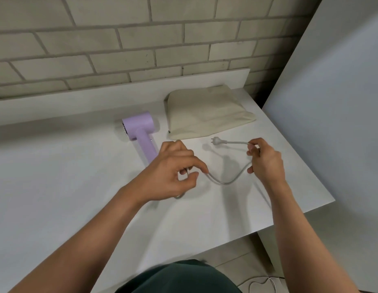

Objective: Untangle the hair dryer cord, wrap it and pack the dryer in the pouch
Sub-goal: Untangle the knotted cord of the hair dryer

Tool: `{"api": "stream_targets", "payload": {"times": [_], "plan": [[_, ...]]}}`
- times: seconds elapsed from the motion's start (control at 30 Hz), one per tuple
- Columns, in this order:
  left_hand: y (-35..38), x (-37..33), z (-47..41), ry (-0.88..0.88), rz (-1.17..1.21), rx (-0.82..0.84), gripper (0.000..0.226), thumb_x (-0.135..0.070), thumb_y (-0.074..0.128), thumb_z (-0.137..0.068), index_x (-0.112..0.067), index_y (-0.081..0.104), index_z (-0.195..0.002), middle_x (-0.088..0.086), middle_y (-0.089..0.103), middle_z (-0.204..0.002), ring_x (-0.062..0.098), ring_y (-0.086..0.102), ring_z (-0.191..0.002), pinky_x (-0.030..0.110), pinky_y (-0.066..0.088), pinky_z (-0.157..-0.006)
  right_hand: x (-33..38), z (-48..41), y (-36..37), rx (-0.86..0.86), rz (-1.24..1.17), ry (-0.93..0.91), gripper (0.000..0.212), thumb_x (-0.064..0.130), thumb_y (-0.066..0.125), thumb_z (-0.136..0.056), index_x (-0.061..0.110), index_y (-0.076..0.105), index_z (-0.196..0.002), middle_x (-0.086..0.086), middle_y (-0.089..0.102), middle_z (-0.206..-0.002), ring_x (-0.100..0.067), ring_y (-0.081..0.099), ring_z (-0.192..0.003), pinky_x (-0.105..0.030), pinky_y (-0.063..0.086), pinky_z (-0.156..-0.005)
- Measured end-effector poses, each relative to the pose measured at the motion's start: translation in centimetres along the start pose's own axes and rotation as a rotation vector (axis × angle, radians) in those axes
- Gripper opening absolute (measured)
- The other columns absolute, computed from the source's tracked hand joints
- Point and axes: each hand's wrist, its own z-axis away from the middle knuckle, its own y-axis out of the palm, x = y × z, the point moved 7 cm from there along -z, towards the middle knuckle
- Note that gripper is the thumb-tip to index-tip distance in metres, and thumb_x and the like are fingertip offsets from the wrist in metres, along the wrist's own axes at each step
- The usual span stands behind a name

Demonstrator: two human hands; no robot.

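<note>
A lilac hair dryer (141, 132) lies on the white table (57, 187), its handle pointing toward me and partly hidden by my left hand (173, 172). Its pale grey cord (224, 180) sags in a loop between both hands. My left hand pinches the cord near the handle end. My right hand (264, 161) grips the cord just behind the white plug (217, 141), which sticks out to the left above the table. A beige fabric pouch (207, 113) lies flat behind the hands, to the right of the dryer.
A brick wall (120, 39) with a low white ledge runs along the table's back. A white panel (332, 102) stands at the right. The table's right edge is close to my right forearm. Another white cable (262, 282) lies on the floor below.
</note>
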Motion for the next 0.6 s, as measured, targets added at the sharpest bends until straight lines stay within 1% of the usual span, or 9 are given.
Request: {"api": "stream_targets", "payload": {"times": [0.07,0.1,0.17,0.27,0.33,0.4,0.47,0.53,0.6], "plan": [[1.3,-1.6,-0.3,0.100,-0.029,0.031,0.023,-0.009,0.072,-0.084,-0.027,0.077,-0.099,-0.026,0.043,-0.070,0.005,0.044,-0.084,0.036,0.035,-0.095,-0.9,-0.3,1.2,0.049,0.051,0.027,0.028,0.010,0.040,-0.101,0.033,0.056,-0.102,0.003,0.070,-0.096,-0.020,0.070,-0.051,-0.031,0.052,-0.064],[1.9,-2.3,-0.5,0.150,-0.042,0.052,0.024,-0.008,0.071,-0.083,-0.025,0.078,-0.098,-0.029,0.038,-0.070,0.005,0.042,-0.084,0.037,0.036,-0.095,-1.2,-0.5,1.9,0.077,0.086,0.030,0.027,0.008,0.040,-0.098,0.031,0.055,-0.104,-0.001,0.069,-0.096,-0.025,0.072,-0.056,-0.034,0.056,-0.068],[3.1,-3.5,-0.6,0.223,-0.079,0.092,0.025,-0.006,0.069,-0.081,-0.023,0.078,-0.096,-0.024,0.036,-0.070,0.007,0.040,-0.084,0.039,0.038,-0.094,-1.7,-1.0,3.0,0.116,0.150,0.022,0.027,0.005,0.040,-0.095,0.026,0.054,-0.107,-0.007,0.068,-0.093,-0.033,0.072,-0.064,-0.043,0.060,-0.076],[4.4,-4.4,-0.6,0.273,-0.146,0.144,0.025,-0.006,0.067,-0.078,-0.022,0.078,-0.094,-0.014,0.048,-0.068,0.011,0.042,-0.083,0.039,0.038,-0.094,-2.6,-1.8,4.3,0.168,0.265,0.014,0.026,0.004,0.038,-0.095,0.016,0.057,-0.108,-0.013,0.069,-0.095,-0.037,0.072,-0.076,-0.046,0.060,-0.081],[5.2,-4.7,-0.4,0.302,-0.179,0.188,0.026,-0.007,0.065,-0.077,-0.022,0.077,-0.094,-0.011,0.053,-0.069,0.016,0.046,-0.083,0.038,0.038,-0.095,-3.1,-2.0,4.6,0.194,0.372,0.014,0.032,0.003,0.041,-0.098,0.012,0.058,-0.123,-0.016,0.067,-0.115,-0.039,0.070,-0.092,-0.043,0.057,-0.087],[6.0,-4.9,-0.1,0.337,-0.208,0.232,0.026,-0.008,0.063,-0.078,-0.022,0.076,-0.095,-0.011,0.053,-0.071,0.017,0.046,-0.084,0.037,0.037,-0.097,-2.5,-1.9,4.4,0.178,0.402,-0.026,0.050,0.005,0.046,-0.100,0.012,0.044,-0.150,-0.016,0.052,-0.145,-0.043,0.064,-0.111,-0.045,0.051,-0.090],[6.6,-5.1,0.1,0.366,-0.233,0.257,0.025,-0.009,0.061,-0.079,-0.022,0.076,-0.096,-0.010,0.053,-0.072,0.017,0.044,-0.085,0.034,0.033,-0.100,0.0,-0.9,4.5,0.155,0.328,-0.201,0.071,0.006,0.054,-0.097,0.020,0.027,-0.161,-0.008,0.034,-0.162,-0.039,0.060,-0.122,-0.046,0.051,-0.091],[7.0,-5.0,0.2,0.390,-0.250,0.280,0.023,-0.011,0.061,-0.082,-0.021,0.076,-0.097,-0.010,0.055,-0.074,0.017,0.043,-0.087,0.031,0.029,-0.103,3.7,1.1,5.1,0.224,0.179,-0.474,0.087,0.007,0.063,-0.092,0.034,0.021,-0.162,0.002,0.023,-0.168,-0.031,0.066,-0.109,-0.045,0.057,-0.085],[7.5,-5.1,0.3,0.411,-0.257,0.315,0.021,-0.013,0.061,-0.084,-0.021,0.075,-0.097,-0.009,0.058,-0.075,0.017,0.042,-0.088,0.032,0.028,-0.106,7.4,3.7,6.0,0.397,0.065,-0.674,0.095,0.010,0.067,-0.090,0.045,0.015,-0.162,0.014,0.009,-0.170,-0.020,0.067,-0.096,-0.041,0.059,-0.077]]}}
